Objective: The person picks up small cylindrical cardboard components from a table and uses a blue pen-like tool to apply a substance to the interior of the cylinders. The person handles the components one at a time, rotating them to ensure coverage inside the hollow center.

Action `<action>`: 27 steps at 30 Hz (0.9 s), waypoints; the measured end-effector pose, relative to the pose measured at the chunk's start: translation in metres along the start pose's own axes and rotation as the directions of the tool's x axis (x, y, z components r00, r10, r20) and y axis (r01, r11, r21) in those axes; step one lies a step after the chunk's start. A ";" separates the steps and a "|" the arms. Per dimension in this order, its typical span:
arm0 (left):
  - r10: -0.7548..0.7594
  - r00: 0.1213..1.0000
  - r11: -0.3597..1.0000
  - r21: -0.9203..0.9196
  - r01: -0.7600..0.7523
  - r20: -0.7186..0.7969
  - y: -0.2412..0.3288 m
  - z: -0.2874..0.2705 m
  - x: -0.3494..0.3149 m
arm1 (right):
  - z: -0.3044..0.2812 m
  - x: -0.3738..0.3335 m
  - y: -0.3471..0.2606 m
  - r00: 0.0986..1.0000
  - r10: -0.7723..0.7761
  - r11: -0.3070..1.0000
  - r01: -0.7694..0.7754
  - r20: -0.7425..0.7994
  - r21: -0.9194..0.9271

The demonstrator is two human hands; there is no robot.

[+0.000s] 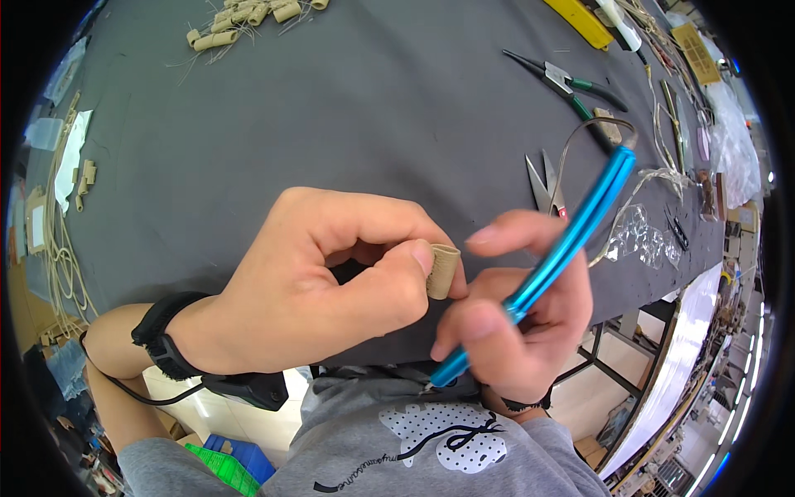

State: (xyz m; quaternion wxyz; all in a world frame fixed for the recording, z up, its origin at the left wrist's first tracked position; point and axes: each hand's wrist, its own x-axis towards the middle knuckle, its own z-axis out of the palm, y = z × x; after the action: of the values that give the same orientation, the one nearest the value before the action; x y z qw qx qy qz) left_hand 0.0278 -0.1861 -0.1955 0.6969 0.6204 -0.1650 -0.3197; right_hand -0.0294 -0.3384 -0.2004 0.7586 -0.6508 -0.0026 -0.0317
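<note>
Head view. The left hand (331,282) is closing around a short tan cardboard-like tube (442,271), pinching it between the thumb and the curled fingers. The tube is sitting at the centre of the picture, upright and slightly tilted, touching the fingertips of the right hand (522,323) at its 3 o'clock side. A black wrist strap (166,335) is wrapping the left wrist, with a black cable running from it toward 7 o'clock.

The right hand is gripping a long slender bright blue metal tool (563,248), fingers closed around its lower half. The tool is slanting from 7 o'clock, near the person's grey sweatshirt (414,447), up toward 1 o'clock, where a thin brown wire loop (609,124) is meeting its upper end.

Both hands are hovering above the near edge of a dark grey fabric-covered worktop (348,108). At 2 o'clock from the right hand, small silver scissors (545,186) are lying just beside the blue tool. Further toward 1 o'clock, green-handled long-nose pliers (567,83) are lying well apart from the hands. At 11 o'clock, near the far edge, a cluster of similar tan tubes (244,16) is lying among loose fibres. At 3 o'clock, crumpled clear plastic film (642,236) is lying near the worktop edge.
</note>
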 end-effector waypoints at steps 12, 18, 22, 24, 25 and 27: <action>-0.120 0.993 0.991 -0.055 0.120 0.014 0.010 0.001 0.000 | 0.006 0.004 0.001 0.990 -0.100 0.986 0.112 0.104 -0.121; -0.172 0.983 0.970 -0.163 0.181 0.063 0.013 -0.001 0.003 | 0.004 0.006 -0.004 0.992 -0.059 0.982 0.037 0.115 0.185; -0.165 0.977 0.965 -0.181 0.188 0.135 0.015 -0.002 0.003 | -0.001 0.004 -0.007 0.991 -0.027 0.968 -0.006 0.132 0.249; -0.172 0.975 0.950 -0.238 0.201 0.139 0.016 -0.001 0.002 | -0.002 0.003 -0.007 0.991 -0.015 0.972 -0.016 0.129 0.236; -0.160 0.980 0.951 -0.246 0.186 0.121 0.015 0.000 0.002 | -0.001 0.003 -0.008 0.993 -0.013 0.975 -0.014 0.119 0.220; -0.140 0.986 0.952 -0.263 0.158 0.085 0.013 0.002 0.001 | 0.000 0.003 -0.006 0.994 -0.012 0.982 -0.009 0.110 0.189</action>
State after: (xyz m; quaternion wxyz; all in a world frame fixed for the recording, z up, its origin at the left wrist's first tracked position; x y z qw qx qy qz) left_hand 0.0307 -0.1883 -0.1827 0.7426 0.5201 -0.0957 -0.4109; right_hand -0.0268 -0.3398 -0.1943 0.8157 -0.5764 -0.0478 0.0042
